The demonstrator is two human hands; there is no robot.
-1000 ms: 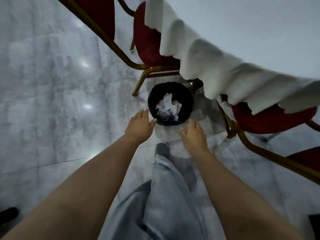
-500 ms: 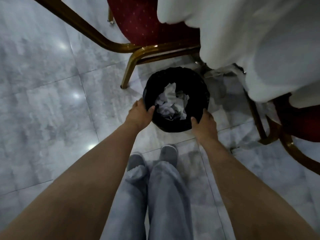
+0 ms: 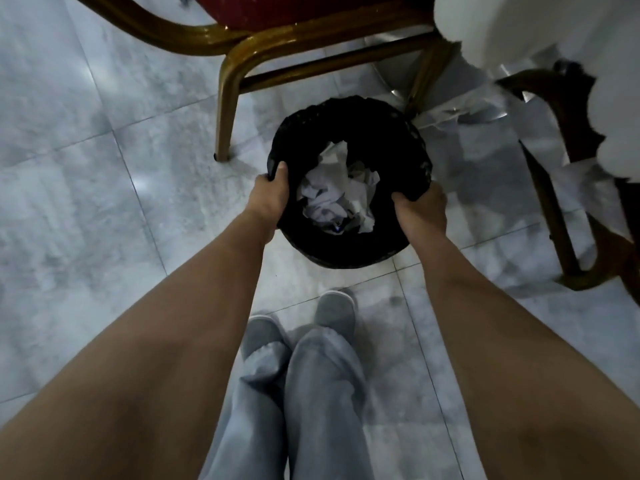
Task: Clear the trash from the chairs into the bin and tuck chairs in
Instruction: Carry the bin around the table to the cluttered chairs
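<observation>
Left hand [image 3: 268,199]: fingers closed over the left rim of the bin [image 3: 349,247], thumb lying on the outer edge, the rest curled inside against the black liner. Right hand [image 3: 420,211]: fingers closed over the right rim, thumb inside, knuckles outward; the liner is bunched under this grip. Both forearms run from the lower corners of the view to the bin, bare to the elbow.

The bin is round and black, lined with a black bag. Whether its base touches the floor [image 3: 86,202] cannot be told. Inside it lies crumpled white paper [image 3: 337,188], filling the middle of the opening, with a small dark item partly showing beneath it near the front.

Just beyond the bin stands a chair [image 3: 311,26] with a red padded seat and a gold metal frame; its front leg comes down to the floor just left of the bin, apart from it. A second gold-framed chair [image 3: 550,209] is at the right, partly covered by a white tablecloth [image 3: 540,32] that hangs into the upper right corner. A scrap of clear wrapping [image 3: 446,114] lies on the floor behind the bin, by the first chair's other leg.

Below the bin, the person's grey shoes [image 3: 334,311] and light grey trousers [image 3: 311,403] are visible, feet close together on grey marble tiles.
</observation>
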